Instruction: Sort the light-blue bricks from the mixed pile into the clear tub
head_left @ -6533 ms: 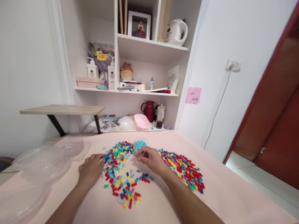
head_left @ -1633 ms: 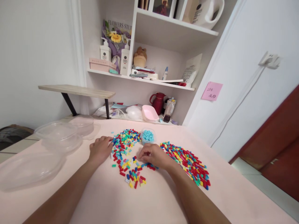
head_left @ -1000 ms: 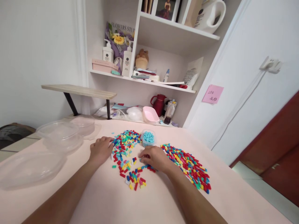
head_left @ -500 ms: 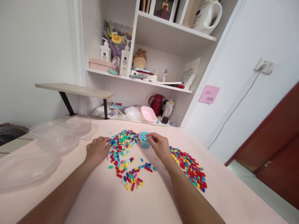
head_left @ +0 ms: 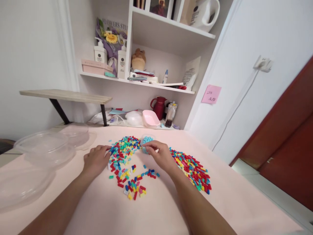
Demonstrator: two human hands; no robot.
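Note:
A small clear tub (head_left: pixel 147 137) filled with light-blue bricks stands at the back of the table. My right hand (head_left: pixel 160 156) is just in front of the tub and hides its lower part. Its thumb and forefinger are pinched together; whatever they hold is too small to make out. Beside the tub, a loose pile of small mixed-colour toy bricks (head_left: pixel 124 148) trails toward me. My left hand (head_left: pixel 96 160) rests on the table at the pile's left edge, fingers loosely out, fingertips by the bricks.
A second pile of mixed bricks (head_left: pixel 193 168) lies right of my right forearm. Clear plastic containers (head_left: pixel 46 147) stand at the left. Behind the table are a pink basin (head_left: pixel 151 118), a red jug (head_left: pixel 159 107), a bottle (head_left: pixel 170 116) and a small raised wooden shelf (head_left: pixel 66 96).
My right hand has moved from over the tub's right side to its front, toward the left pile. My left hand stays by the pile. The camera view has turned slightly.

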